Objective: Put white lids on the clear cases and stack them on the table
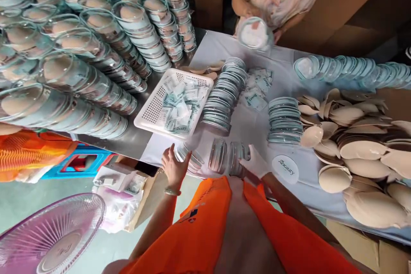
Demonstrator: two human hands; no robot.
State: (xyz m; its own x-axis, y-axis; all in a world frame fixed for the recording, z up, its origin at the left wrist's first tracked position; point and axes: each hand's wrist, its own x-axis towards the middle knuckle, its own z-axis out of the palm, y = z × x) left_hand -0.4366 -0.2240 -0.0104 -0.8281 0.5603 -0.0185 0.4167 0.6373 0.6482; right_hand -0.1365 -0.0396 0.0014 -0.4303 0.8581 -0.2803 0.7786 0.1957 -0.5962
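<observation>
My left hand is at the table's near edge, its fingers spread and curved. Right beside its fingertips is a small blurred group of clear round lids or discs; whether they touch I cannot tell. My right hand, in a white glove, has its thumb and fingers apart against the right side of a short row of round pieces standing on edge. Between the hands is another such row. A round white card reading "beauty" lies to the right of my right hand.
A white basket holds printed sachets. Behind my hands are long rows of silvery-rimmed discs and a shorter stack. Beige spoon-like pieces pile up at right. Tall container stacks fill the left. Opposite, a person holds a clear container.
</observation>
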